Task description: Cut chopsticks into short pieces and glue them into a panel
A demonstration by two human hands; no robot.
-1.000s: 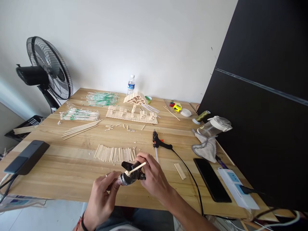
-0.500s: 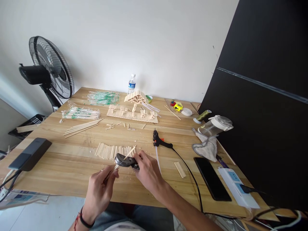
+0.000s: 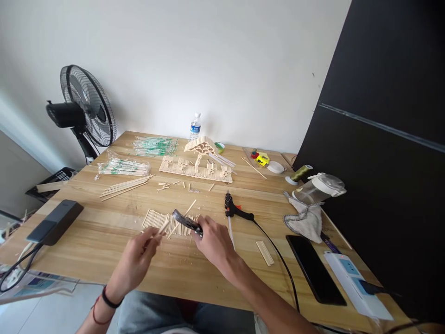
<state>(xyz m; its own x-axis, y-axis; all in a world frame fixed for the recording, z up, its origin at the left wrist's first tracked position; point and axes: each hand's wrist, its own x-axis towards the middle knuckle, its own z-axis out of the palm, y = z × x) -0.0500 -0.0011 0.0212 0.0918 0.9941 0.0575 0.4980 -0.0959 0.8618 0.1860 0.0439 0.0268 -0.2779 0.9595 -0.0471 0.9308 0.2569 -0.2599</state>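
My right hand (image 3: pixel 213 241) grips a dark cutter (image 3: pixel 185 221) over the wooden table (image 3: pixel 104 232). My left hand (image 3: pixel 139 255) pinches a thin wooden stick (image 3: pixel 166 226) that runs up through the cutter's jaws. Both hands hover just above a row of short cut sticks (image 3: pixel 156 220) laid side by side. A black glue gun (image 3: pixel 234 209) lies to the right of my right hand, its cord trailing toward the table's front edge.
A stick model house (image 3: pixel 198 157) stands at the back, with a water bottle (image 3: pixel 195 126) behind it. Long sticks (image 3: pixel 125 185) and bagged sticks (image 3: pixel 121 165) lie left. A phone (image 3: pixel 314 266), power strip (image 3: pixel 358 283), cloth (image 3: pixel 306 220) and jar (image 3: pixel 321 185) sit right. A fan (image 3: pixel 86 109) stands left.
Both hands have moved forward, away from me, from the table's front edge to above the row of cut sticks. The cutter now points left, with the stick through its jaws.
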